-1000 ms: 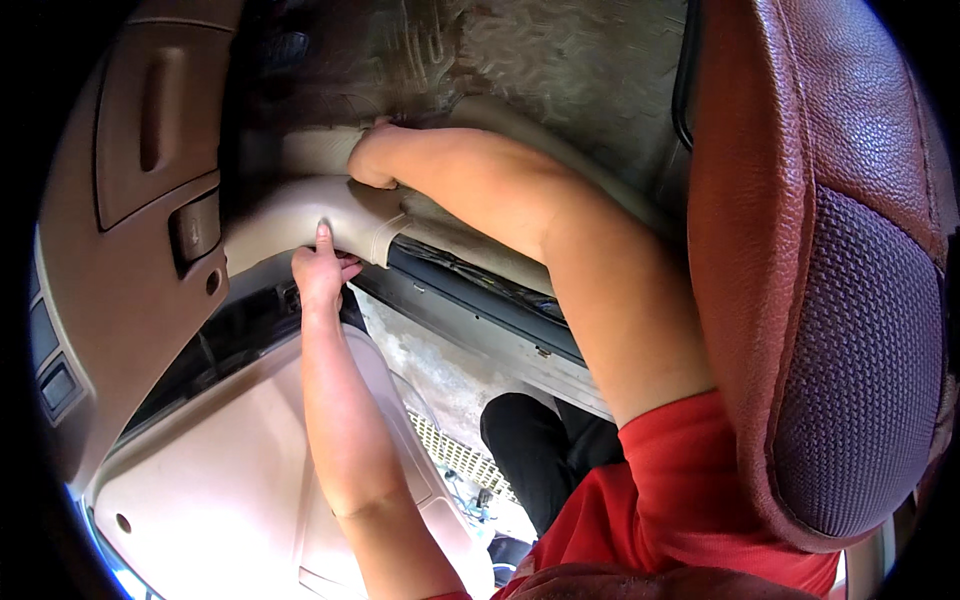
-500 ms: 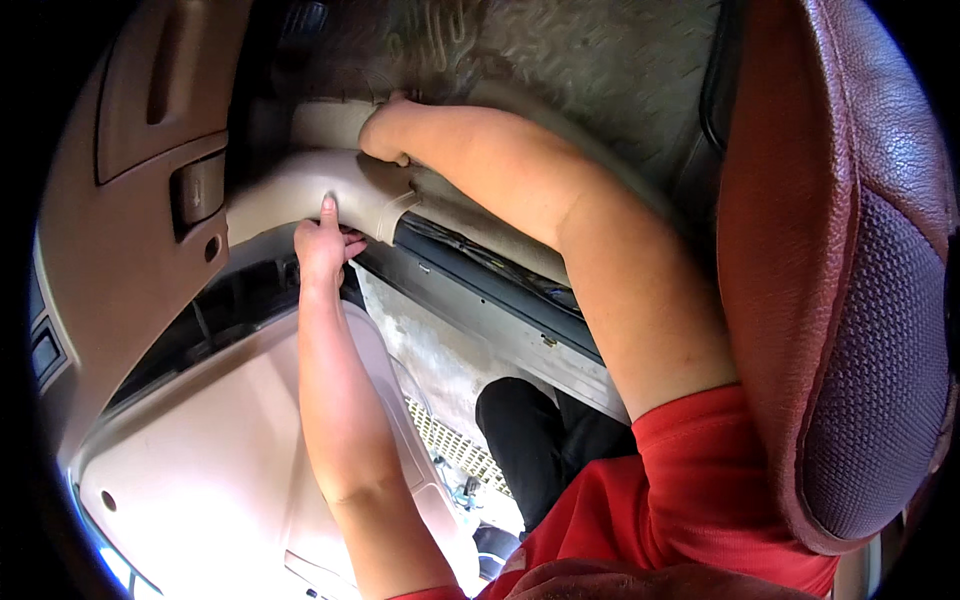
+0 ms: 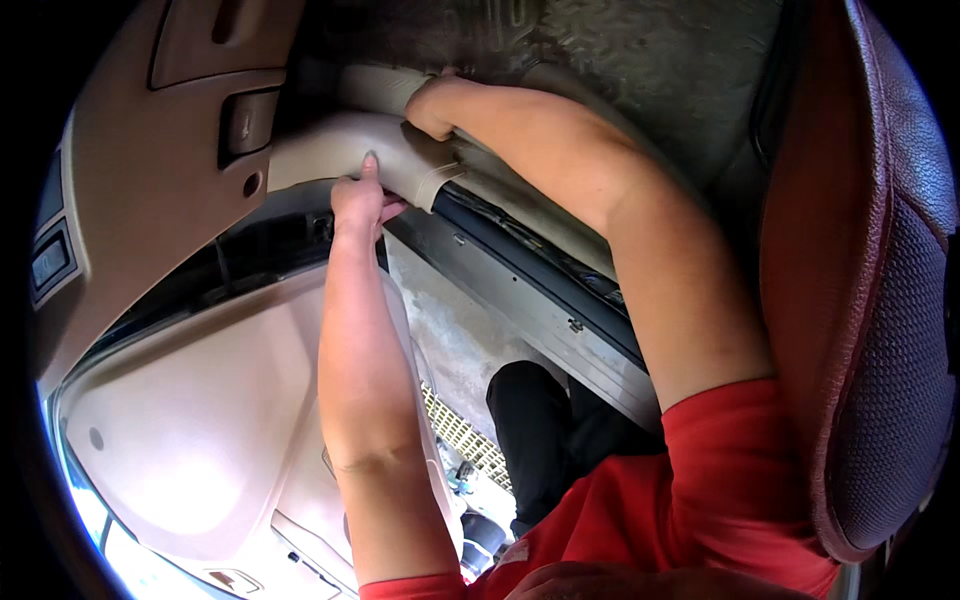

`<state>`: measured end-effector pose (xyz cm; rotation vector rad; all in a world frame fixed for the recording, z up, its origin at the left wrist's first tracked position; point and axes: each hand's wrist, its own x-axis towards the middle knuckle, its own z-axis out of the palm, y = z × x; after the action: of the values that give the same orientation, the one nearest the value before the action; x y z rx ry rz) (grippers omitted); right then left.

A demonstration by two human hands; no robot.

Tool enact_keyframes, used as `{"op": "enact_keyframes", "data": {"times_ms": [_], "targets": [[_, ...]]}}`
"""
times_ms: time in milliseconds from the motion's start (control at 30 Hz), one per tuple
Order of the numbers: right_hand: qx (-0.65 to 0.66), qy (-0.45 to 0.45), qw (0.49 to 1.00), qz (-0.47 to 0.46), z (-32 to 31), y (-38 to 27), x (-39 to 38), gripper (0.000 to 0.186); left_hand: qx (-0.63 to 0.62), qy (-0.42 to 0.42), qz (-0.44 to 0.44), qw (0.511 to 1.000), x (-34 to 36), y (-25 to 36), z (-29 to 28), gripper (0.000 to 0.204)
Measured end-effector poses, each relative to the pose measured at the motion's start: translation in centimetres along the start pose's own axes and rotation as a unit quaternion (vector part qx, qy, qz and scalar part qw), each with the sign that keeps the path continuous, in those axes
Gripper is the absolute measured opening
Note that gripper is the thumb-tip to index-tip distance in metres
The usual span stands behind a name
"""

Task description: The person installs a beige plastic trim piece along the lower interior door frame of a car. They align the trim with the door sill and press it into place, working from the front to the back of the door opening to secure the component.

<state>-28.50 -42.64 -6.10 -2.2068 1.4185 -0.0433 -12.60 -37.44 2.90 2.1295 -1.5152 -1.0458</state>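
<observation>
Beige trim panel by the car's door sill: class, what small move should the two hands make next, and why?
Probably press the beige trim panel down toward the door sill. The left hand pushes on its lower edge with fingers extended, while the right hand holds its upper edge. The panel's end looks raised above the dark channel, so it seems not fully seated.

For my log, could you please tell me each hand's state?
Left hand: fingers pressed on the beige trim panel, not gripping.
Right hand: on the same panel; grip hidden.

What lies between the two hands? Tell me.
In the head view, only the curved beige trim panel spans the stretch between the left hand and the right hand; both hands touch it.
</observation>
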Motion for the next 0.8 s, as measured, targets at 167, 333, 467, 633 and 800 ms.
{"op": "enact_keyframes", "data": {"times_ms": [167, 333, 467, 633, 800], "targets": [[-0.010, 0.040, 0.999, 0.006, 0.7, 0.3, -0.8, 0.044, 0.024, -0.008, 0.008, 1.000, 0.4, -0.4, 0.2, 0.050], [0.012, -0.020, 1.000, 0.011, -0.8, 1.0, -1.0, 0.044, 0.003, -0.018, 0.012, 1.000, 0.7, -1.0, -0.2, 0.050], [0.033, 0.005, 0.999, 0.020, -0.5, 0.9, -0.9, 0.042, 0.009, -0.011, 0.008, 1.000, 1.4, -1.2, -0.3, 0.050], [0.033, -0.013, 0.999, -0.002, 0.2, 1.4, 0.3, 0.044, 0.016, -0.015, 0.025, 0.999, 1.0, -1.1, -0.1, 0.050], [0.041, -0.045, 0.998, -0.009, 0.4, 1.7, 1.5, 0.045, 0.009, -0.024, 0.024, 0.999, 1.4, -1.1, -0.3, 0.047]]}}
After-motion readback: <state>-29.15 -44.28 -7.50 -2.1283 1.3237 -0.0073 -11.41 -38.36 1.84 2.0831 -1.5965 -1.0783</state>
